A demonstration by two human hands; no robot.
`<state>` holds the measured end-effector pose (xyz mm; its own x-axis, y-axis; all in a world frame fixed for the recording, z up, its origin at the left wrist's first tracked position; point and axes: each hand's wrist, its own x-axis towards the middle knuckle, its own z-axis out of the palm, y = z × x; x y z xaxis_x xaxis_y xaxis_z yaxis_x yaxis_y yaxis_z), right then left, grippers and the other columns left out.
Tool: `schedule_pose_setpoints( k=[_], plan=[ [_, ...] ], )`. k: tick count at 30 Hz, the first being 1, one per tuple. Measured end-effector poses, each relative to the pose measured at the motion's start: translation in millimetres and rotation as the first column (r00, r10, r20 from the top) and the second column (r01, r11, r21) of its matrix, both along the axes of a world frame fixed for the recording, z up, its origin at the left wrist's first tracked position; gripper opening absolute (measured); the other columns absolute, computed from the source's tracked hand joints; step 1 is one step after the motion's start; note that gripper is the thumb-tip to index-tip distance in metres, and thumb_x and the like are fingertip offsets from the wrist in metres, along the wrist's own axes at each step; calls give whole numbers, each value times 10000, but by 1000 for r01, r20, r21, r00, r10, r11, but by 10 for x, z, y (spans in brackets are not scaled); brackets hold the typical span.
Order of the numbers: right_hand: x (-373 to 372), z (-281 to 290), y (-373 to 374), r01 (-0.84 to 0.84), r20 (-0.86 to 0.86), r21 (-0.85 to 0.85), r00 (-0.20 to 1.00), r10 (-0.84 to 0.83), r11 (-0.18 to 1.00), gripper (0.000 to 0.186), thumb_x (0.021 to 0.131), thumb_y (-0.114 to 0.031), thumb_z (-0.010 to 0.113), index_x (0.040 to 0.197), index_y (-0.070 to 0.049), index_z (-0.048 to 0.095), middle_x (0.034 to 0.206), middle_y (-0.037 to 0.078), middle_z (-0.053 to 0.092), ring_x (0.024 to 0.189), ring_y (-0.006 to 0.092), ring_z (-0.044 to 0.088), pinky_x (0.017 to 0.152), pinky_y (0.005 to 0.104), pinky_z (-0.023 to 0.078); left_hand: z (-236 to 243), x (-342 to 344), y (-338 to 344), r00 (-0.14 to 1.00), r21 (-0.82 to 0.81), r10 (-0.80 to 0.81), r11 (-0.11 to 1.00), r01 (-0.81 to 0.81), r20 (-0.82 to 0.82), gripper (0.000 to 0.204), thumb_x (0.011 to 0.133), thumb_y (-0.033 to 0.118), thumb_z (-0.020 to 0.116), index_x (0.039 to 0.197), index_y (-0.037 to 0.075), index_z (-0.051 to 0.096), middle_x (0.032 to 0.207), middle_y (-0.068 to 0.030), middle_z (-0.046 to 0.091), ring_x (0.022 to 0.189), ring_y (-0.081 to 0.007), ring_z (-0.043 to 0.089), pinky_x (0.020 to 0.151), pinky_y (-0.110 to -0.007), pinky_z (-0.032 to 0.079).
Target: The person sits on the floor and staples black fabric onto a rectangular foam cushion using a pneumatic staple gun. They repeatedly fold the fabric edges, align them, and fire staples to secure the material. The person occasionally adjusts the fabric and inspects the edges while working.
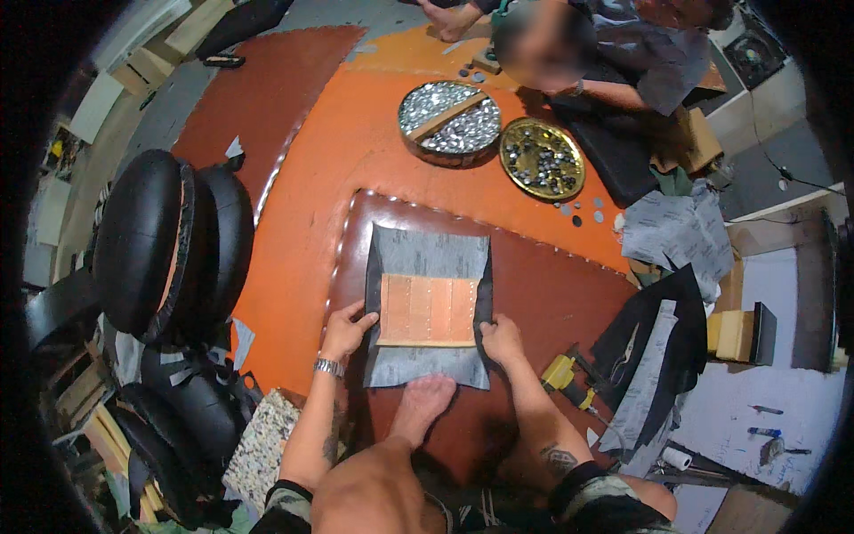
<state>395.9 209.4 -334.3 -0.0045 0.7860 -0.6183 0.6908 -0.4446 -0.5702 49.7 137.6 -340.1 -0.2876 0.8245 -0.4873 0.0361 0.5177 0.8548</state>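
Orange-and-brown floor covering (298, 187); left hand (350, 331) and right hand (503, 340) grip side edges of black-and-grey sheet (429, 254); uneven pull could skew wooden panel (429, 310) atop

Centre of frame: wooden panel (429, 309) lying on grey-backed black sheet (427, 252). Left hand (350, 327) grips sheet's left edge; right hand (503, 339) at its right edge, fingers curled. Bare foot (425, 397) at sheet's lower edge. Yellow-and-black tool (561, 372), lower right. Upper centre: round tin (454, 160) of silvery pieces, gold tray (513, 170) beside it. Black padded cushions (135, 240), left.
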Motion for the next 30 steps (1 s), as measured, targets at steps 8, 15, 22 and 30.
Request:
schedule_pose_setpoints(
  k=[8,15,22,30],
  plan=[
    [288,91,-698,-57,71,34,996,54,998,291,944,-181,716,1152,22,734,996,225,766,920,370,743,829,441,572,233,81,-466,971,-202,-206,963,180,-119,396,892,89,832,1277,28,766,1086,-69,816,905,-102,709,837,-315,580],
    [441,17,-903,-97,121,58,989,89,994,282,914,-176,748,1105,31,726,920,217,770,857,390,747,811,439,581,175,239,-662,927,-205,-253,958,201,-276,330,880,185,862,1134,-12,789,785,-75,724,720,-132,638,703,-339,540],
    [459,-29,-917,-42,89,44,995,38,998,293,935,-237,728,1079,19,725,1060,251,764,1002,417,747,889,502,581,24,493,-1028,911,-188,-129,980,58,-391,353,905,278,861,1065,-25,774,775,-67,707,682,-132,617,645,-325,520],
    [526,-47,-887,-54,55,44,997,51,998,237,917,-250,753,927,-17,710,809,190,720,751,397,697,711,506,546,36,303,-942,969,-329,-181,937,118,-168,283,907,242,839,1032,1,759,891,-88,729,769,-187,649,681,-360,529]
  ],
)
